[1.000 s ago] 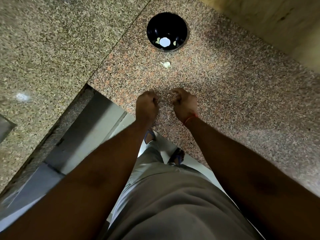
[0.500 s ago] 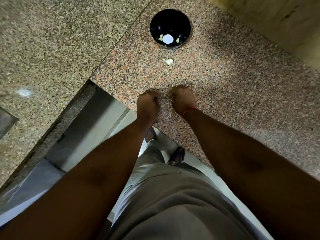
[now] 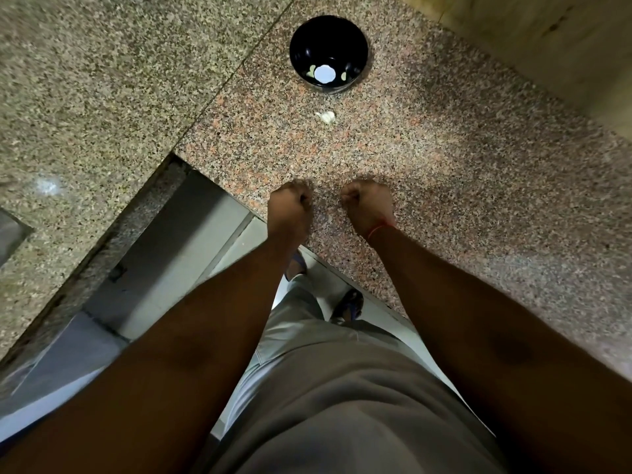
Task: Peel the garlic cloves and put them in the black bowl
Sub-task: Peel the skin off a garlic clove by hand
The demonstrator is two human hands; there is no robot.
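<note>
Both fists are drifting slightly apart since a second ago; I'm seeing the left hand [image 3: 290,208] and right hand [image 3: 367,206] curled, contents hidden. One garlic clove [image 3: 326,117] is lying near the black bowl [image 3: 328,51]: light, papery, slippery, best pinched at its tip.

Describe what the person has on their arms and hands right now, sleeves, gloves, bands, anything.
Both forearms are bare, with no sleeves in view and no gloves. The left hand wears nothing visible. The right hand has a thin red thread band around its wrist. No watch or rings can be seen.
</note>
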